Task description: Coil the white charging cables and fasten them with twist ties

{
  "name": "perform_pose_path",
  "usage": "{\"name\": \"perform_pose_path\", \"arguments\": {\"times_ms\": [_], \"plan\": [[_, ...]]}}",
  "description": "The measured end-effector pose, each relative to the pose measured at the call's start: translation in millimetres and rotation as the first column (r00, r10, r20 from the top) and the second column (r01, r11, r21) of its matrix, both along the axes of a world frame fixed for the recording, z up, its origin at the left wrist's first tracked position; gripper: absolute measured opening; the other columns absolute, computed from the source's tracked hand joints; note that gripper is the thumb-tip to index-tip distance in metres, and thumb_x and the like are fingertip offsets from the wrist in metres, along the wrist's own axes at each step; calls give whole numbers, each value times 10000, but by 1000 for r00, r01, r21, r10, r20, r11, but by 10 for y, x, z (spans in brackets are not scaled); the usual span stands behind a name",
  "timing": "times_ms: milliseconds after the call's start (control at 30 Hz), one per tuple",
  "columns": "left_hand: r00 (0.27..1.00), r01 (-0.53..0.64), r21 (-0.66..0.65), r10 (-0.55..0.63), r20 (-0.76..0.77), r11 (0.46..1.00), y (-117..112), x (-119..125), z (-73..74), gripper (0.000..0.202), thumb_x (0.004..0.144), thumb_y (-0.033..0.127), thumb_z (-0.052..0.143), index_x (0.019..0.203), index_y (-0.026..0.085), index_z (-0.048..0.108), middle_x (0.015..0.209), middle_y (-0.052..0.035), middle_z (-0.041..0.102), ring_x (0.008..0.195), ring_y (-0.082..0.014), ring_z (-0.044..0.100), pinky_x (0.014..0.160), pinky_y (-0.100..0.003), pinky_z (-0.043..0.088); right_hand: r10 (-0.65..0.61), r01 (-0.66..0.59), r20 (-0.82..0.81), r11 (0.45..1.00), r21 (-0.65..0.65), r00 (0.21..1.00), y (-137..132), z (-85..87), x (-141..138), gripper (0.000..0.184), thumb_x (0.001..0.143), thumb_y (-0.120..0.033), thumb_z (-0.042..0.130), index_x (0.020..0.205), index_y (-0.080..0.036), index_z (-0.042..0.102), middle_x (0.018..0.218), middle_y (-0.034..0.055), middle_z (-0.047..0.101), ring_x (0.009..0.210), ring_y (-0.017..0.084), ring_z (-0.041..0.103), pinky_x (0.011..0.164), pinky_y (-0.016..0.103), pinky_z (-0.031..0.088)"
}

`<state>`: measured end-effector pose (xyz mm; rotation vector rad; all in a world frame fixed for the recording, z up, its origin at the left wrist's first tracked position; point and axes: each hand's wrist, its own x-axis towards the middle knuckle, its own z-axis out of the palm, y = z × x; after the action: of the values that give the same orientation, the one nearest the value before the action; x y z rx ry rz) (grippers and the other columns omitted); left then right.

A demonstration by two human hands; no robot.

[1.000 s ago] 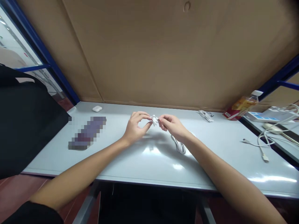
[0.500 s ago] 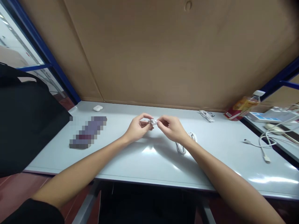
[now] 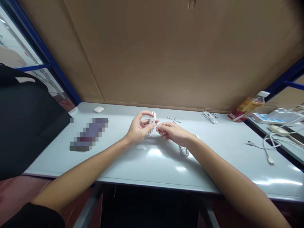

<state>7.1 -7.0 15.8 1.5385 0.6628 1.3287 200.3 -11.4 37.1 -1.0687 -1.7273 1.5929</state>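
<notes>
My left hand [image 3: 140,126] is closed on a coiled white cable [image 3: 154,117], held upright above the grey table [image 3: 133,164]. Close beside it, the fingertips of my right hand [image 3: 169,130] pinch a thin dark twist tie [image 3: 155,127] at the coil's edge. Whether the tie passes round the cable is too small to tell. Just behind my right hand, loose black twist ties [image 3: 175,120] lie on the tabletop. A second coiled white cable [image 3: 184,151] rests under my right wrist, which partly hides it.
At the back right lies another white cable bundle [image 3: 210,117], near a drink bottle [image 3: 245,107]. Loose white cables [image 3: 267,145] trail over the right side. On the left are a white earbud case [image 3: 99,109], a blurred-out object [image 3: 90,134] and a black bag [image 3: 30,123].
The coil in my left hand has turned and now shows its loops upright. My right hand has shifted slightly down, now pinching a dark tie. The loose black ties behind have come into view.
</notes>
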Motion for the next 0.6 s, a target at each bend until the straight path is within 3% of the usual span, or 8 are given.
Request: {"name": "perform_pose_path", "arguments": {"times_ms": [167,333,467,600], "plan": [[991,28,-194,-2,137,981,20,-22,90,438,781,304,796,1117,243,522,1245,-51,550,1003,-226,730,899,-416,602,-103,88,115,987,135,988,38,-20,40,215,892,-336,546,733,-208,614,650,-20,487,596,134,434,562,273,363],[968,15,-364,78,238,931,58,-71,167,477,727,172,765,1128,252,520,1163,-22,577,929,-178,722,804,-326,600,-143,100,237,978,183,961,42,-3,53,214,870,-339,546,734,-201,637,670,-8,539,609,140,475,548,267,350],[958,104,-487,43,282,867,85,-103,198,412,675,83,643,1051,225,554,997,-11,626,745,-120,666,628,-246,547,-167,118,244,972,201,955,56,20,88,210,861,-325,548,732,-196,650,644,-14,514,589,132,450,525,258,322],[952,104,-512,63,299,853,123,-122,200,337,644,101,574,963,211,574,907,-7,631,655,-106,618,602,-256,539,-241,175,260,952,253,935,108,35,151,207,855,-335,565,804,-186,697,638,-10,508,564,127,421,483,251,288]]}}
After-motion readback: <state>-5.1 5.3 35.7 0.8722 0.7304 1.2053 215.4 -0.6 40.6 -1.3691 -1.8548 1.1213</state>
